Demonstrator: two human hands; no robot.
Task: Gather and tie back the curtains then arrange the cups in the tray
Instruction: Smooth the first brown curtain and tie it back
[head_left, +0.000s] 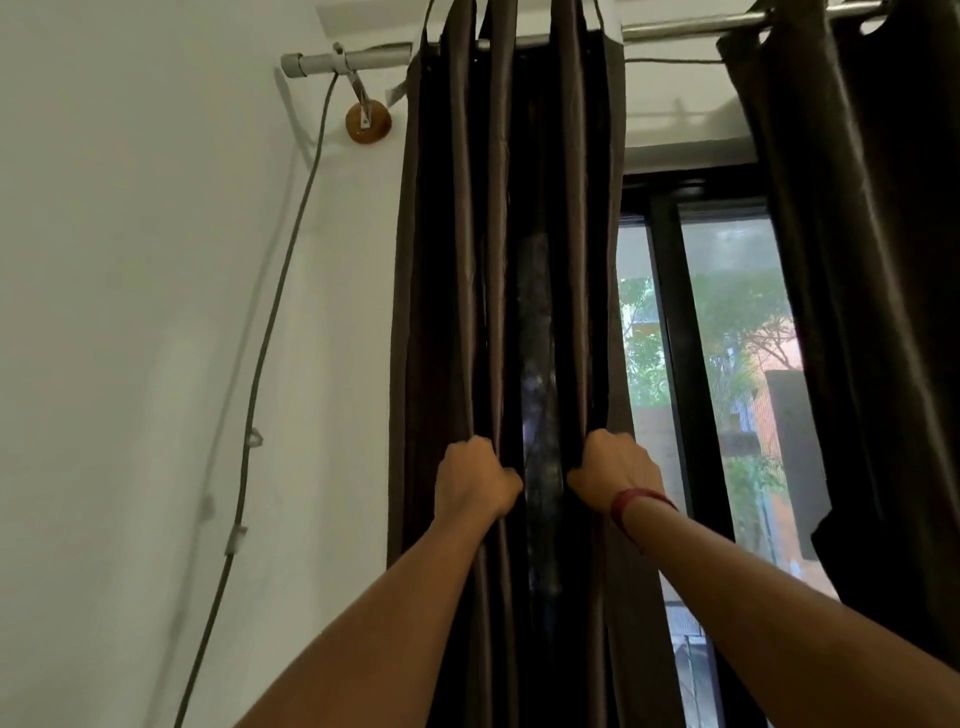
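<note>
A dark brown curtain (457, 260) hangs bunched in folds from a metal rod (685, 26) at the left side of the window. My left hand (472, 480) grips its left folds at chest height. My right hand (615, 475), with a red band on the wrist, grips the right folds of the same bunch. A narrow dark gap of fabric shows between the two hands. A second dark curtain (872, 286) hangs at the right edge. No cups or tray are in view.
A window (727, 338) with a dark frame lies between the curtains, trees and buildings outside. A grey cable (270, 332) runs down the white wall on the left, clipped in places. A round wooden bracket (368, 122) holds the rod end.
</note>
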